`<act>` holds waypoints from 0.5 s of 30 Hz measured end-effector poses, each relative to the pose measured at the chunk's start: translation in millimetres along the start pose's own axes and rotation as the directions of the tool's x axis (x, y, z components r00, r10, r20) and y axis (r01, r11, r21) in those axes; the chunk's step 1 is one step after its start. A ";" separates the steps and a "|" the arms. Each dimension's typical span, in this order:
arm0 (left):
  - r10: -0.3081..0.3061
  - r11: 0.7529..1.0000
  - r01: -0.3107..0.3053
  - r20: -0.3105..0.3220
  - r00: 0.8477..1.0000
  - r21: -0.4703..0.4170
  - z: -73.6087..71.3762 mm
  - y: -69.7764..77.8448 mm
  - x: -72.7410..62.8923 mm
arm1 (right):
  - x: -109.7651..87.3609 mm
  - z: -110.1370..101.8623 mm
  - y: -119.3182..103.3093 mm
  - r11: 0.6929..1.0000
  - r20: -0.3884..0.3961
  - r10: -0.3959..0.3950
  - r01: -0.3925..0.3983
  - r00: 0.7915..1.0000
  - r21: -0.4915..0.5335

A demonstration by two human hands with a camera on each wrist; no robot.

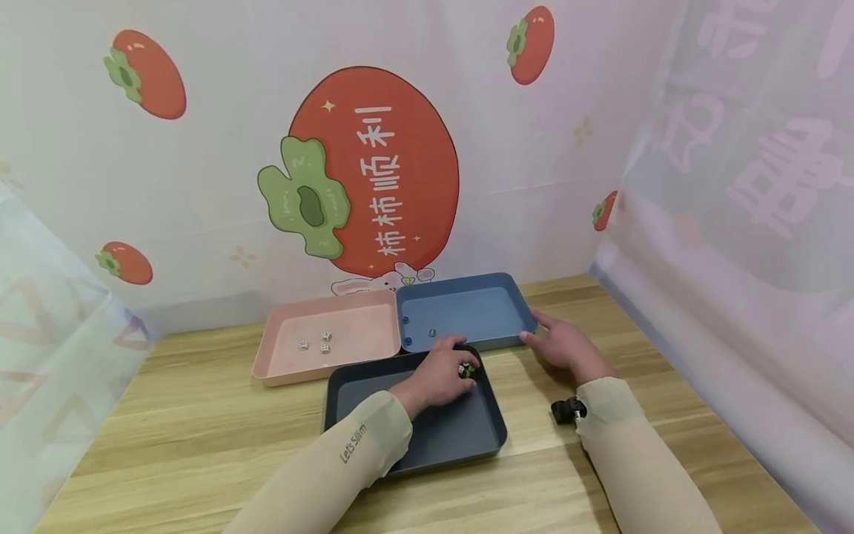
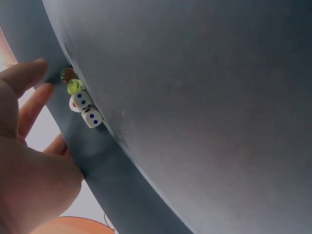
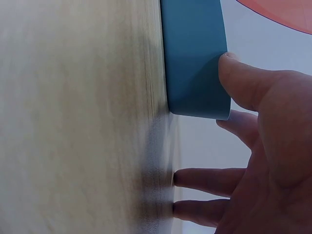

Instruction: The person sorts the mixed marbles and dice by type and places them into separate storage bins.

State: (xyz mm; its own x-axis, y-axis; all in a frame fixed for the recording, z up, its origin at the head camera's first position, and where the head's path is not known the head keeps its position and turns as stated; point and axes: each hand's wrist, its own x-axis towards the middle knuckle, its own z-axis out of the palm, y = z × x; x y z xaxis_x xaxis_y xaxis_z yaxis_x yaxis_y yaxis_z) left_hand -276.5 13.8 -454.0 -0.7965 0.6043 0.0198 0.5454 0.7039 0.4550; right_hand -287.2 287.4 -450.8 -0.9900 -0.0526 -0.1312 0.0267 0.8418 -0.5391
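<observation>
My left hand (image 1: pixel 439 373) is over the dark grey tray (image 1: pixel 490 437), its fingers spread around a small cluster at the far right corner. In the left wrist view, white dice (image 2: pixel 91 117) with coloured dots, a yellow-green marble (image 2: pixel 74 87) and a brownish clear marble (image 2: pixel 68 75) lie along the tray wall. Left fingertips (image 2: pixel 38 69) hover beside them with a visible gap. At the near right corner of the blue tray (image 1: pixel 467 291), my right hand (image 1: pixel 563 345) touches with thumb and index finger, one on each side. Its other fingers (image 3: pixel 207 181) stretch out beside the tray.
A pink tray (image 1: pixel 273 345) at the back left holds white dice (image 1: pixel 325 348). Blue marbles (image 1: pixel 408 341) and a greenish marble (image 1: pixel 432 333) lie inside the blue tray. All trays stand close together on the wooden table (image 1: pixel 200 437), with a printed curtain (image 1: pixel 220 148) behind.
</observation>
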 end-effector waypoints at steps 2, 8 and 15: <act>0.002 1.000 -0.003 0.006 1.000 0.027 -0.6 0.9 0.0 | 0.1 -0.3 0.0 1.000 -0.003 -0.003 0.003 1.000 0.000; 0.012 0.993 -0.014 0.018 1.000 0.117 0.7 1.8 0.0 | 0.9 -0.5 -0.1 1.000 -0.002 -0.004 0.004 1.000 0.007; 0.027 0.989 -0.031 0.027 0.999 0.144 0.9 2.2 -0.5 | 1.6 0.0 -1.3 1.000 0.002 0.004 -0.004 1.000 0.018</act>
State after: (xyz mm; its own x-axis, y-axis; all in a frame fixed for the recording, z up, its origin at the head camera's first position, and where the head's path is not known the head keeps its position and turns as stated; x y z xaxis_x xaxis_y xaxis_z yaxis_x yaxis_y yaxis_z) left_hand -274.6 15.3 -453.8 -0.7741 0.6331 0.0080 0.6016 0.7315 0.3209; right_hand -288.8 286.2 -450.3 -0.9895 -0.0501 -0.1354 0.0336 0.8321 -0.5536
